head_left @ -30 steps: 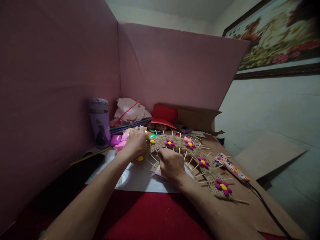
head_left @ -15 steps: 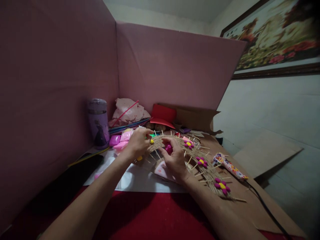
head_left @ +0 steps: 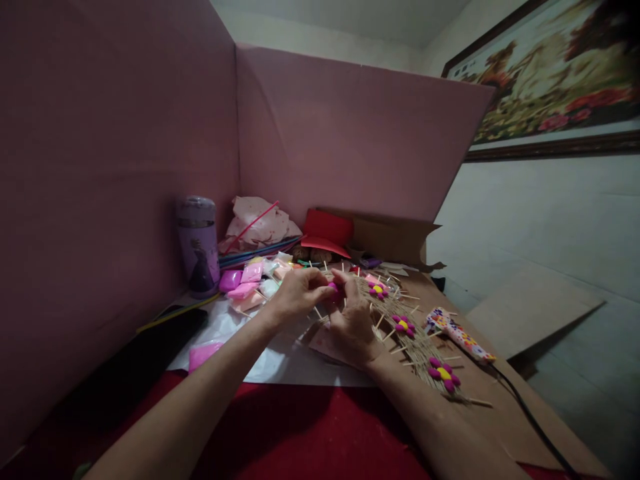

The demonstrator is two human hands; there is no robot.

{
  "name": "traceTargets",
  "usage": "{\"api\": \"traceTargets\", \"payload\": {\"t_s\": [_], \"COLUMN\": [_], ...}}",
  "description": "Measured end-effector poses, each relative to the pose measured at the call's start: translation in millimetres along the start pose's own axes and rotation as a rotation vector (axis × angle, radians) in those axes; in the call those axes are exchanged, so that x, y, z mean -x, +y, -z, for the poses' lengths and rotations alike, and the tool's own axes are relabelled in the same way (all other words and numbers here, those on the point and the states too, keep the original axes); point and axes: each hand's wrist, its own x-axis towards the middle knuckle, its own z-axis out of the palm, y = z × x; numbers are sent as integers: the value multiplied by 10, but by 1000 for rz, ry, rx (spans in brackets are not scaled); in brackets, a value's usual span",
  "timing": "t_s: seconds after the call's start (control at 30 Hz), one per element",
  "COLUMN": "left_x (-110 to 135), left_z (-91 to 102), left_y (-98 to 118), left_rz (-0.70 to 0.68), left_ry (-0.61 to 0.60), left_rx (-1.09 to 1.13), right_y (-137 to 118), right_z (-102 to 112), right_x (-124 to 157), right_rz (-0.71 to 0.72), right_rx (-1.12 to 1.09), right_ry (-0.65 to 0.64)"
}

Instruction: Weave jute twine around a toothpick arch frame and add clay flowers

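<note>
My right hand (head_left: 353, 323) has its thumb and fingers closed around a small lump of magenta modelling clay (head_left: 333, 289). From the left, my left hand (head_left: 299, 293) meets it, thumb and fingertips pinched at the same lump. Both hands are over the curved woven twine piece (head_left: 419, 350), which has thin wooden sticks poking out along its edges. Three magenta clay flowers with yellow centres show along its right part: an upper flower (head_left: 378, 290), a middle flower (head_left: 403, 325) and a lower flower (head_left: 445, 373). My hands hide the left part of the weave.
Clay packets (head_left: 244, 291) lie left of my hands, by a purple tumbler (head_left: 197, 250). A pink packet (head_left: 203, 353) is nearer. At right, a patterned glue gun (head_left: 460, 335) with a black cord rests on cardboard (head_left: 505, 413). Red paper (head_left: 327, 229) stands behind.
My left hand has moved right and down from the weave's far left edge to the magenta lump. My right hand has stayed nearly in place, still holding it.
</note>
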Motion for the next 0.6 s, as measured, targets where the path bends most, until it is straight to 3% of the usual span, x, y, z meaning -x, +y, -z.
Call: {"api": "traceTargets", "payload": {"t_s": [0.13, 0.3, 0.4, 0.6], "left_x": [-36, -45, -38, -51], "left_z": [3, 23, 23, 11], "left_y": [-95, -107, -80, -129], "left_rz": [20, -10, 0, 13], "left_ry": [-3, 20, 57, 88], "left_rx": [43, -116, -92, 172], "right_y": [16, 31, 3, 46], "right_z": [19, 29, 31, -11], "right_x": [-33, -45, -43, -48], "right_rz": [84, 147, 86, -125], "right_rx": [7, -27, -76, -174], "right_ry": [-18, -17, -3, 100]}}
